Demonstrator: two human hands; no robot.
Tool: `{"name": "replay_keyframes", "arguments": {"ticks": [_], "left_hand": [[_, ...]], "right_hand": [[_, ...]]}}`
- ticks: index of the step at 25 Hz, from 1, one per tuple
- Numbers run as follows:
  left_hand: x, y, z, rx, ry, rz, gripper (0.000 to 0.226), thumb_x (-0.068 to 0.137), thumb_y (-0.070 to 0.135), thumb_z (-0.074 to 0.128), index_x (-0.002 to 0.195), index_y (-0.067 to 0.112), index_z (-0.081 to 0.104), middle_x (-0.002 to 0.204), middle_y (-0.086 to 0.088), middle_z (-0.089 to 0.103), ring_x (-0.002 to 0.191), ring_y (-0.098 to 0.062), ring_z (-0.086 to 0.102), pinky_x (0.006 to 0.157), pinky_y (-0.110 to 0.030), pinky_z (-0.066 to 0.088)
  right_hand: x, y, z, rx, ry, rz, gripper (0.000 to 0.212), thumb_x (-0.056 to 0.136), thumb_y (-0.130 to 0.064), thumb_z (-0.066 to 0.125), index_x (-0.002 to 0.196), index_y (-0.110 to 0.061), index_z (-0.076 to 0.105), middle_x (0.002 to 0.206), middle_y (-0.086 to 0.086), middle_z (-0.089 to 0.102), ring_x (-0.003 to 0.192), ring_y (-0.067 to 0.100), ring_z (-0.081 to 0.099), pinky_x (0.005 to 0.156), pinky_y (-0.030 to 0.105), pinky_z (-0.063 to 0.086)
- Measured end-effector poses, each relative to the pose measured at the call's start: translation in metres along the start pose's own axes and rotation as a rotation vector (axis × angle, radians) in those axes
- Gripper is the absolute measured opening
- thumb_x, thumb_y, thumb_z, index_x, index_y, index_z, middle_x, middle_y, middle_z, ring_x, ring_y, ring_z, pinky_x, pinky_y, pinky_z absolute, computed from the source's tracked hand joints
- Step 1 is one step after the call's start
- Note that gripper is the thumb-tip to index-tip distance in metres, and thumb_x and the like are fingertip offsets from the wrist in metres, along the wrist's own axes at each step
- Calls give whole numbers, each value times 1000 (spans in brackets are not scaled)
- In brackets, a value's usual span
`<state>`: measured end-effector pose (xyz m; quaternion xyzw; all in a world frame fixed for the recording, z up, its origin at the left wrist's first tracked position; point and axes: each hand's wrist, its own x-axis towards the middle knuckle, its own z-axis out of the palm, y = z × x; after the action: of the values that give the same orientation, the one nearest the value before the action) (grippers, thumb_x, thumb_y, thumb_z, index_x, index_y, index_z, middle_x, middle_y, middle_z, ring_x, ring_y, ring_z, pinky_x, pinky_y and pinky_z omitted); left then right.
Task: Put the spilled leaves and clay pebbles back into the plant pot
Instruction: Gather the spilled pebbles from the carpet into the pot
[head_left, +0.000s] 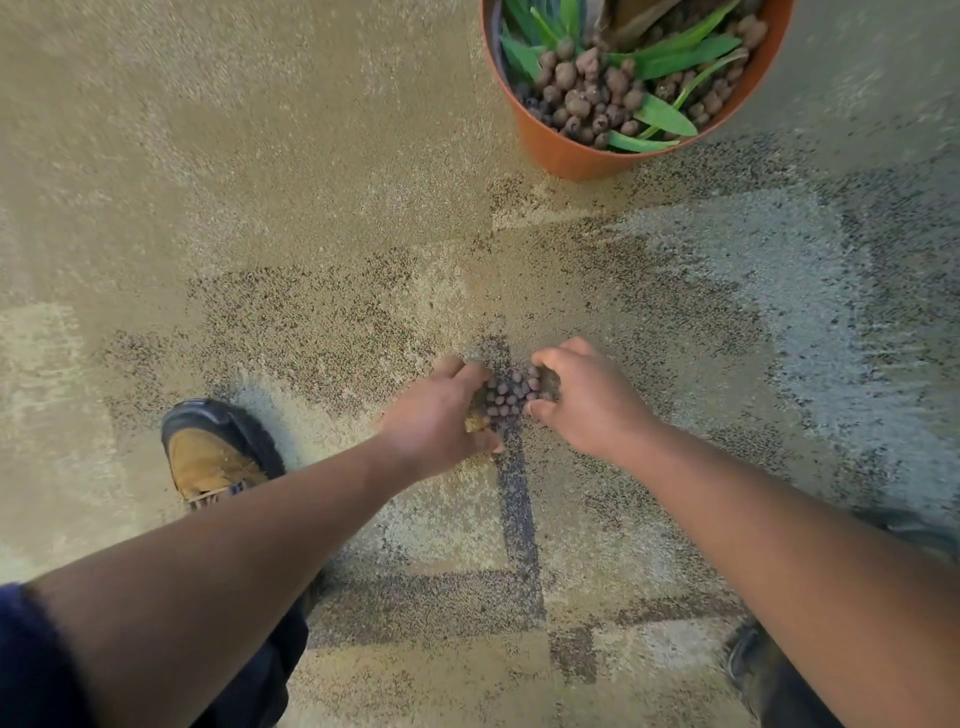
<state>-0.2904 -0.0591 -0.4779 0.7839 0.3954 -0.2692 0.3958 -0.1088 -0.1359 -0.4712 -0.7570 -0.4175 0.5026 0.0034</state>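
Note:
A small heap of brown clay pebbles (508, 396) lies on the carpet between my two hands. My left hand (441, 415) cups the heap from the left, fingers curled round pebbles and a dry brownish leaf (475, 420) under the palm. My right hand (582, 397) cups it from the right, fingers curled round pebbles. The orange plant pot (566, 150) stands upright at the top right, well beyond the hands. It holds clay pebbles and green leaves (670, 60).
The floor is a speckled beige and grey carpet (311, 234) with dark patches. My left shoe (218, 452), tan with a black toe, stands to the left of the hands. My right shoe (748, 654) shows at the lower right under my forearm.

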Motion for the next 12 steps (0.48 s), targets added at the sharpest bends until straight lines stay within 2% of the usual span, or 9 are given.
{"name": "replay_keyframes", "arguments": {"ticks": [3, 6, 9, 12], "left_hand": [[4, 7, 10, -25, 83, -32, 59, 81, 33, 81, 130, 26, 48, 119, 4, 52, 102, -18, 60, 86, -34, 60], [6, 10, 10, -69, 163, -27, 36, 90, 17, 73, 122, 23, 55, 116, 0, 55, 92, -21, 63, 75, -27, 62], [6, 11, 7, -84, 164, 14, 24, 95, 10, 66, 116, 20, 62, 116, -1, 59, 86, -19, 63, 70, -24, 63], [6, 12, 5, -70, 149, 50, 20, 97, 11, 65, 116, 18, 66, 114, 1, 61, 89, -18, 64, 73, -22, 62]], "right_hand": [[3, -1, 4, -75, 20, -53, 30, 89, -26, 73, 116, -23, 60, 122, -2, 52, 108, 16, 55, 104, 41, 51], [0, -3, 3, -160, 2, -122, 11, 94, -22, 68, 101, -22, 59, 110, -2, 53, 101, 17, 55, 94, 41, 56], [-2, -5, 3, -181, 12, -152, 11, 95, -18, 65, 105, -19, 61, 107, -1, 56, 99, 18, 56, 91, 38, 56], [-3, -7, 3, -178, 27, -145, 12, 94, -16, 66, 104, -18, 61, 106, -2, 57, 97, 18, 57, 91, 35, 56]]}}
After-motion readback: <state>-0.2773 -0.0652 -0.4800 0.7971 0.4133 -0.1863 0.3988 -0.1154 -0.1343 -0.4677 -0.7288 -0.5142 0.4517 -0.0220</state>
